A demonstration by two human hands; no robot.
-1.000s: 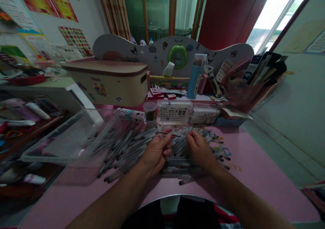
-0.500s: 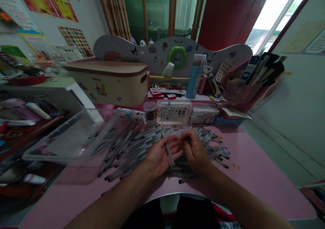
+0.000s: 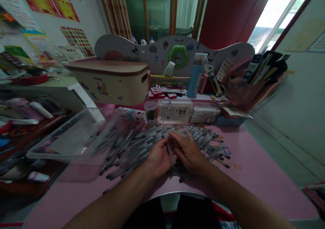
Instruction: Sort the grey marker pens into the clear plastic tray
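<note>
A slim grey pen (image 3: 170,154) lies slanting across the palm of my left hand (image 3: 159,159), whose fingers curl up around it. My right hand (image 3: 190,153) reaches over from the right, back upward, its fingers apart and bent over the left fingers beside the pen. Its fingertips are partly hidden, and I cannot see anything held in them. Under and behind both hands spreads a wide heap of similar grey pens (image 3: 142,147) with dark ends, lying on the pink table (image 3: 256,185).
A clear plastic bin (image 3: 63,158) stands left, with pens beside its right wall. Behind the heap are a clear cup (image 3: 151,112), a clear plastic case (image 3: 175,111) and a small blue box (image 3: 230,120). A lidded cream box (image 3: 114,87) and blue pen holder (image 3: 195,82) sit farther back.
My right hand has moved left over my left palm, and its curled fingers have stretched out. The left fingers have bent inward around the pen. The view has shifted slightly.
</note>
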